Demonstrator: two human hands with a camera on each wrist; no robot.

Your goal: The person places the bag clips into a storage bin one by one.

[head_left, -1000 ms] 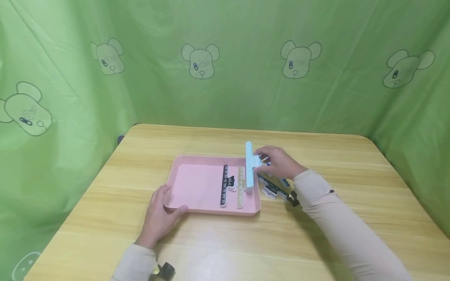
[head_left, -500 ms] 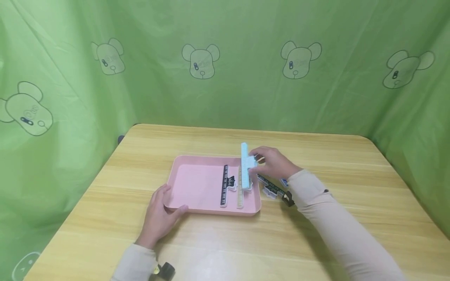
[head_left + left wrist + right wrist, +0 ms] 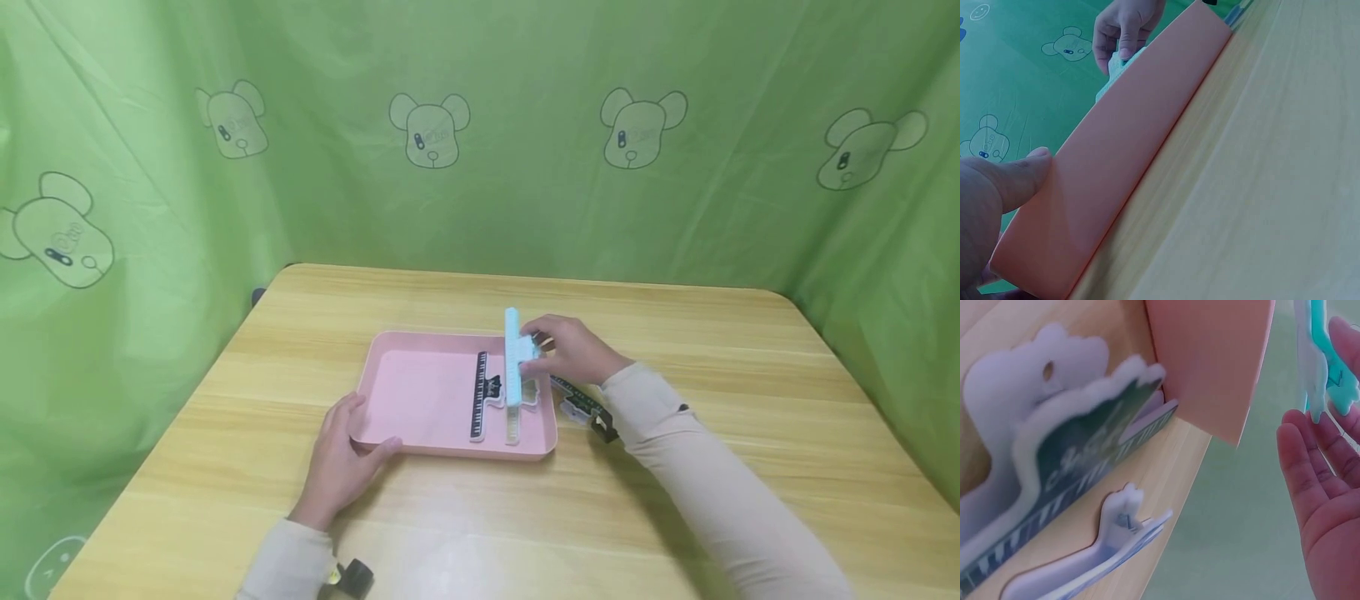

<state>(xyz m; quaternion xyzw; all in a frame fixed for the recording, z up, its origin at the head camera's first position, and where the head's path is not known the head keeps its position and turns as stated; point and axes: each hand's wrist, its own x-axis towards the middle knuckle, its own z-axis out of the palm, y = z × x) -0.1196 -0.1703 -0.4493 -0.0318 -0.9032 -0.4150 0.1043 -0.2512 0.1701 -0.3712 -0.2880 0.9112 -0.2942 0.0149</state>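
Observation:
My right hand pinches a light blue piano-key clip by its handles, above the right part of a pink tray. The clip's long bar points away from me. Below it lies a pale yellow piano-key clip, partly hidden. To its left in the tray sits a black piano-key clip. My left hand holds the tray's near left corner, and in the left wrist view the thumb presses on the pink wall.
A dark piano-key clip lies on the wooden table just right of the tray. Beside it, in the right wrist view, is another clip with a bluish edge. A green curtain surrounds the table's back and sides.
My right hand has moved left with the light blue clip, from the tray's right edge to above the pale yellow clip. The left hand and tray have stayed put.

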